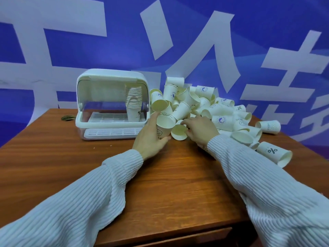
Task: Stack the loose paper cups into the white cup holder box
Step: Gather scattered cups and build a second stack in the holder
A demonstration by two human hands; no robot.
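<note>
I judge the job barely begun: one nested column of cream paper cups (133,102) stands upright at the right end of the white plastic cup holder box (111,104), on its slatted tray, and the rest of the tray looks bare through the raised clear lid. Most of the work remains in the sprawling heap of loose cream paper cups (204,107) lying tumbled on the brown wooden table (169,175), just right of the box. My left hand (149,135) is wrapped around one printed paper cup (164,127), mouth tilted up and away from me, at the near edge of the heap. My right hand (200,130) curls its fingers onto a second cup lying on its side (179,132); whether it truly grips it I cannot tell.
</note>
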